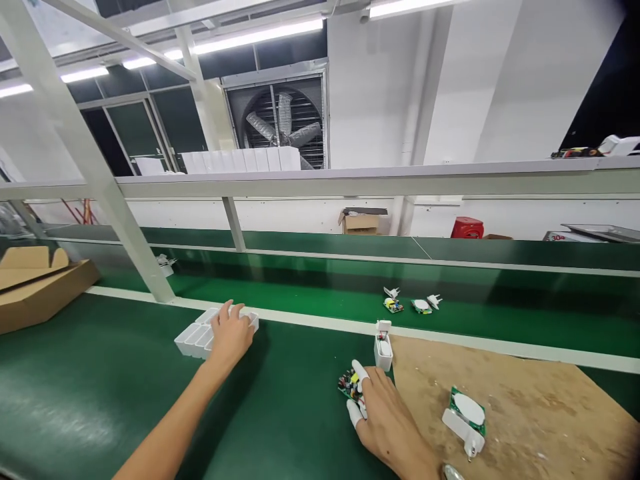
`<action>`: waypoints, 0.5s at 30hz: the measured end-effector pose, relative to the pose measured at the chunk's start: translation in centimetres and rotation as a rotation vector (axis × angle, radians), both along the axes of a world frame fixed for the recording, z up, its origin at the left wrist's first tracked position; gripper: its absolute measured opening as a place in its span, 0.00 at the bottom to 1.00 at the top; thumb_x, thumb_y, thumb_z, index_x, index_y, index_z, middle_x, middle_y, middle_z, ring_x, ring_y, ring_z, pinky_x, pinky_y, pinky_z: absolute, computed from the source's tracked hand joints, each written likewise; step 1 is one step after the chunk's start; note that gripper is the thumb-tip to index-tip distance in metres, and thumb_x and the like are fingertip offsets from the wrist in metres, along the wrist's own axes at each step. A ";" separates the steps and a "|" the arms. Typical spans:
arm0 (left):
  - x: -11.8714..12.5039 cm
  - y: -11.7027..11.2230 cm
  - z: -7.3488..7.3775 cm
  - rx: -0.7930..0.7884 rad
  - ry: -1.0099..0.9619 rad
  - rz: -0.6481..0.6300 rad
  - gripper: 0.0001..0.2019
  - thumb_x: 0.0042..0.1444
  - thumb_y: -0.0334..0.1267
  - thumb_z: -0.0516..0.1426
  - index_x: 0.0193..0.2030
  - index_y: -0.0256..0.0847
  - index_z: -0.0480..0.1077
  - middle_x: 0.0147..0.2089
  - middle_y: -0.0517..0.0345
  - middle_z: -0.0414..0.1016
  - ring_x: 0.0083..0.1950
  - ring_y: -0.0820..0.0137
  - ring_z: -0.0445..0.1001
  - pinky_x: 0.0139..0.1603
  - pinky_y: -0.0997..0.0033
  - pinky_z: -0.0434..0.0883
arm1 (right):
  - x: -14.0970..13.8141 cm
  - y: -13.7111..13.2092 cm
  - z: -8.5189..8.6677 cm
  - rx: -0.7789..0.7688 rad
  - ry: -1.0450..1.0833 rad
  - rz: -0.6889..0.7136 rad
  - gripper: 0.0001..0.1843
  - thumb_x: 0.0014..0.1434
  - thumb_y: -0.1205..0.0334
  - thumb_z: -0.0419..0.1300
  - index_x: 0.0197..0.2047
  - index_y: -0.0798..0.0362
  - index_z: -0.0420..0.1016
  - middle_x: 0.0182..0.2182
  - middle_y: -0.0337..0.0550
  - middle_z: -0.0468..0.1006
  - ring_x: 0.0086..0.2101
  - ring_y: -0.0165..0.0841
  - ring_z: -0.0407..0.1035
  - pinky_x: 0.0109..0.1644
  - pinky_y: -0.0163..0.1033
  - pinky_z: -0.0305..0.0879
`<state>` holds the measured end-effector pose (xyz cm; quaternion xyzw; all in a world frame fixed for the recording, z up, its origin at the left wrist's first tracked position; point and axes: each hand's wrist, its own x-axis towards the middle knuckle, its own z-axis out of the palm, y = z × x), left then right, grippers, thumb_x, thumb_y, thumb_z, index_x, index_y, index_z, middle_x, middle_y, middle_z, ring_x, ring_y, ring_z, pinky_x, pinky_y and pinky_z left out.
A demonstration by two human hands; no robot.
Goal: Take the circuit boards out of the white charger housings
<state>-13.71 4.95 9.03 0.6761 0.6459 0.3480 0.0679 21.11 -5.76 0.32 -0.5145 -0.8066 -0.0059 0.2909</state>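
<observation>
My left hand [231, 335] reaches forward and rests on a row of white plastic shells [196, 337] lying on the green bench, its fingers curled over their far end. My right hand [387, 420], with white cots on two fingertips, presses on a small circuit board [347, 385] with coloured parts, just left of a brown board. A white charger housing [383, 347] stands upright just beyond the fingertips.
A brown work board [520, 400] lies at the right with a white part on a green circuit board [466, 417] on it. Several small parts [413, 303] lie on the green conveyor belt. A cardboard box [35, 283] sits at the far left. A slanted white post [120, 220] stands ahead.
</observation>
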 end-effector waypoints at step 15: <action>9.1 -2.0 -3.0 -0.252 -0.276 -0.582 0.20 0.72 0.49 0.50 0.58 0.44 0.78 0.61 0.44 0.78 0.57 0.57 0.80 0.61 0.54 0.74 | 2.2 0.1 2.1 -0.194 0.081 0.029 0.29 0.55 0.69 0.66 0.62 0.57 0.77 0.45 0.55 0.84 0.46 0.51 0.80 0.52 0.51 0.78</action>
